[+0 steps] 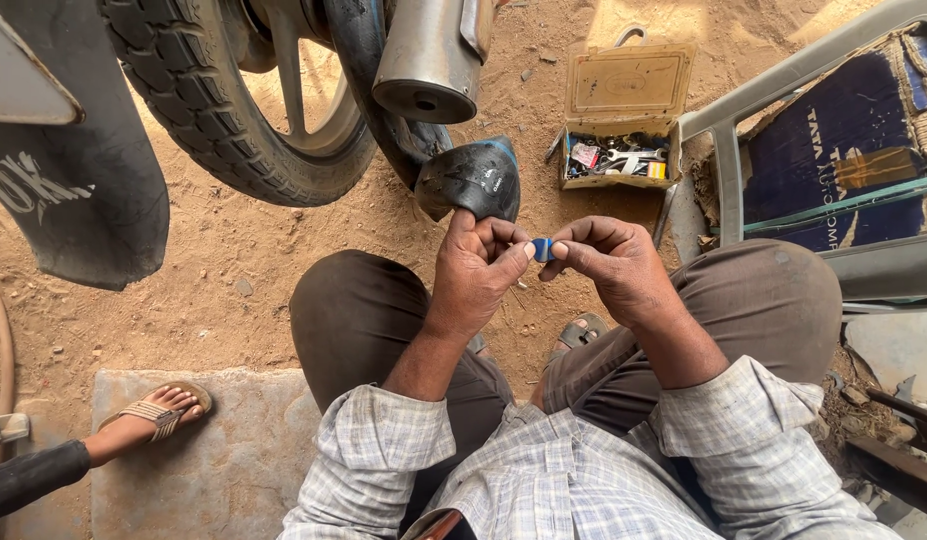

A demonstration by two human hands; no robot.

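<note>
I sit low on sandy ground with both hands raised in front of my knees. My left hand (476, 268) pins a fold of black rubber inner tube (471, 178) under its thumb. Its fingertips also meet a small blue patch (543, 249), which my right hand (612, 262) pinches between thumb and forefinger. The tube hangs down from the motorcycle's rear wheel (219, 95). Both hands touch the blue patch at once.
A chrome exhaust pipe (431, 55) juts over the tube. An open cardboard box of small repair bits (618, 125) lies on the sand ahead. A grey plastic chair (834, 150) stands at right. Another person's sandalled foot (154, 412) rests on a stone slab (224, 470) at lower left.
</note>
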